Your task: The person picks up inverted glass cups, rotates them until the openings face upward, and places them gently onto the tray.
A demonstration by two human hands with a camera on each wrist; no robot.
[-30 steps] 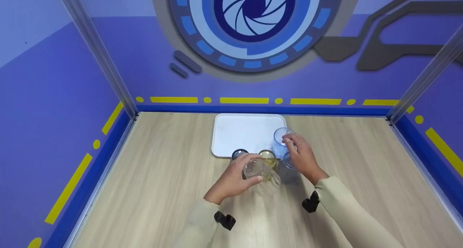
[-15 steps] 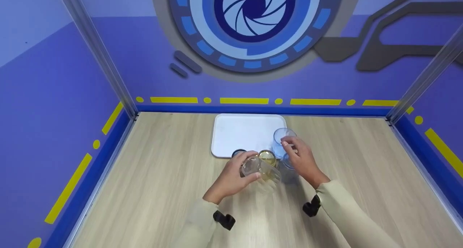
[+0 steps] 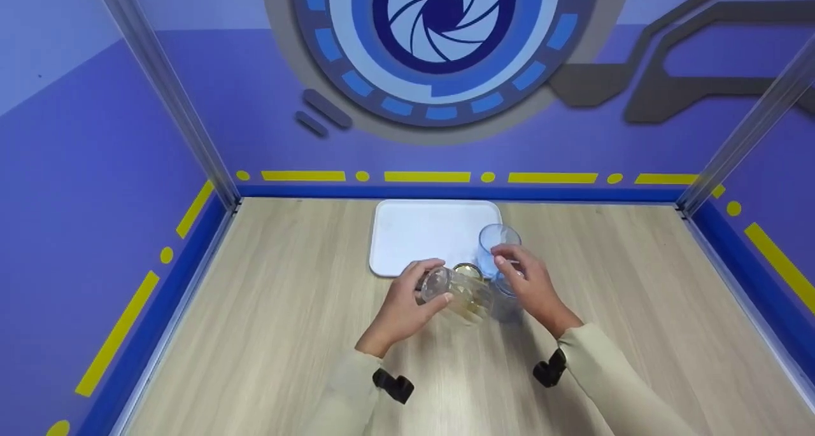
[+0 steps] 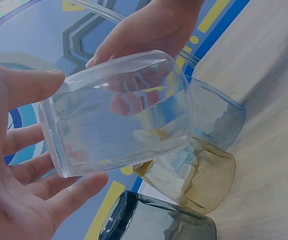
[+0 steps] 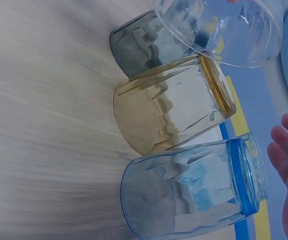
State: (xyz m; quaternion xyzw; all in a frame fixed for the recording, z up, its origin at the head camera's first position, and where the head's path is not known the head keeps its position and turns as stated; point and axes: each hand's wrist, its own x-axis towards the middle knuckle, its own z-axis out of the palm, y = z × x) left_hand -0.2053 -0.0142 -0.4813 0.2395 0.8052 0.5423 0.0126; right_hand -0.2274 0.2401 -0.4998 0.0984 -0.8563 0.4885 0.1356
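Note:
My left hand (image 3: 402,309) grips a clear jar (image 3: 461,294) by one end, thumb on one side and fingers on the other. The jar lies tilted nearly on its side in the air, its rounded far end towards the right. My right hand (image 3: 531,289) hovers over a blue jar (image 5: 188,190), fingers loosely bent, holding nothing. In the head view its fingertips overlap a pale blue glass (image 3: 491,258) behind. An amber jar (image 5: 168,107) stands upright between the hands. A dark grey-blue jar (image 4: 158,222) stands beside it, mostly hidden by my left hand in the head view.
A white tray (image 3: 430,232) lies at the back of the wooden table (image 3: 305,283), behind the jars. Blue printed walls (image 3: 420,149) with metal corner posts enclose the table on the back and sides.
My left hand has shifted slightly left and tipped the clear jar further onto its side, now covering the dark jar. My right hand has lowered slightly over the blue jar.

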